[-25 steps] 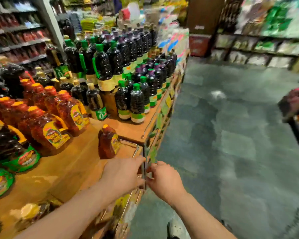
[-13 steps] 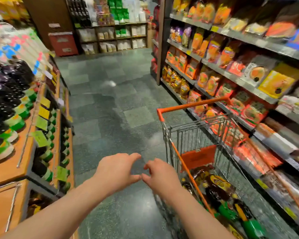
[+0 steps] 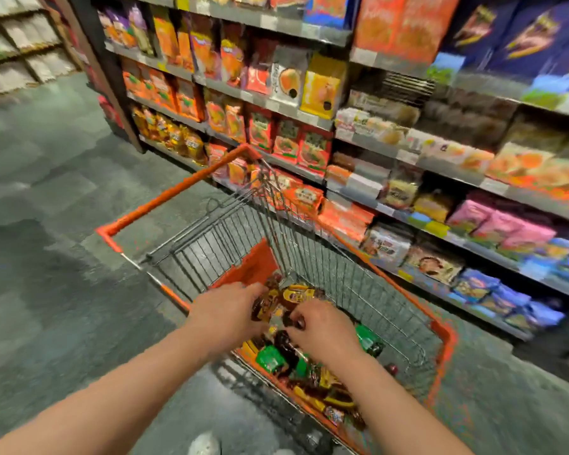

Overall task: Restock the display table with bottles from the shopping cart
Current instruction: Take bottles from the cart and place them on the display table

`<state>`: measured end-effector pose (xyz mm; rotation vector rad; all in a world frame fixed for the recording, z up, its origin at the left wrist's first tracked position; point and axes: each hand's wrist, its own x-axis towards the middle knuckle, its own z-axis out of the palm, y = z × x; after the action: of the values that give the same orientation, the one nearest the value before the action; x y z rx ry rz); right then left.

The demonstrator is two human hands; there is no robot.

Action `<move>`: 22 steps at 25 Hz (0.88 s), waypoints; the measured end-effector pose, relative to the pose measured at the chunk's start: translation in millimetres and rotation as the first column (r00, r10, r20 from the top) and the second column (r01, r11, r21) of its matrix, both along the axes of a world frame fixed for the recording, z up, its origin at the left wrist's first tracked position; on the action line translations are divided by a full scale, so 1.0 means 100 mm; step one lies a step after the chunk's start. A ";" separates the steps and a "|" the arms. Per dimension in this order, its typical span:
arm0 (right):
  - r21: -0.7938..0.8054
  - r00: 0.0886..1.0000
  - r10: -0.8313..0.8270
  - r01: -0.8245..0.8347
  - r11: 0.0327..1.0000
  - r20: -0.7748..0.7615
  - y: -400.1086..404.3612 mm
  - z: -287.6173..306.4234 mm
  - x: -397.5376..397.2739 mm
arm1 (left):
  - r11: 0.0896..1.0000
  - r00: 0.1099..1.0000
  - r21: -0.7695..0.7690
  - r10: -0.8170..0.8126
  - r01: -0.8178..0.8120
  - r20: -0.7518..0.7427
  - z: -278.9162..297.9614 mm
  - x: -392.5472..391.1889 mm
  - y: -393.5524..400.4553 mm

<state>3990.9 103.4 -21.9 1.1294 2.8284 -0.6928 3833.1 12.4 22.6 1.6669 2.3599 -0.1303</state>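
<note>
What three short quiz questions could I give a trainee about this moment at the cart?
1. True or false: both hands are inside the shopping cart.
2. What is the left hand touching? A) a shelf packet B) a dark bottle with a yellow label C) the cart rim
3. On which side of the cart are the store shelves?

Key
1. True: the right hand is also low among the bottles.
2. B
3. The far side, beyond the cart.

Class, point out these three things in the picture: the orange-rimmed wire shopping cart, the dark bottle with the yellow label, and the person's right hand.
orange-rimmed wire shopping cart (image 3: 174, 194): head view, far orange rim.
dark bottle with the yellow label (image 3: 297, 294): head view, its label.
right hand (image 3: 322, 326): head view, back of hand.
</note>
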 end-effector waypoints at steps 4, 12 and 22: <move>-0.032 0.993 -0.107 0.108 0.994 0.041 0.25 -0.15 0.08 | 0.992 0.995 -0.073 -0.102 0.101 -0.006 -0.24 -0.26 0.50; -0.114 0.932 -0.305 0.331 0.937 0.197 0.57 -0.82 -0.42 | 0.927 0.952 -0.226 -0.306 0.298 -0.002 -1.06 -1.05 1.46; -0.301 0.879 -0.223 0.367 0.880 0.421 0.75 -2.20 -1.25 | 0.817 0.936 -0.456 -0.314 0.352 0.159 -2.78 -1.57 1.79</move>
<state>3865.8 178.7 -241.8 1.4549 2.1098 -0.8727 3676.5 191.7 -255.8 1.7598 1.7554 -0.6483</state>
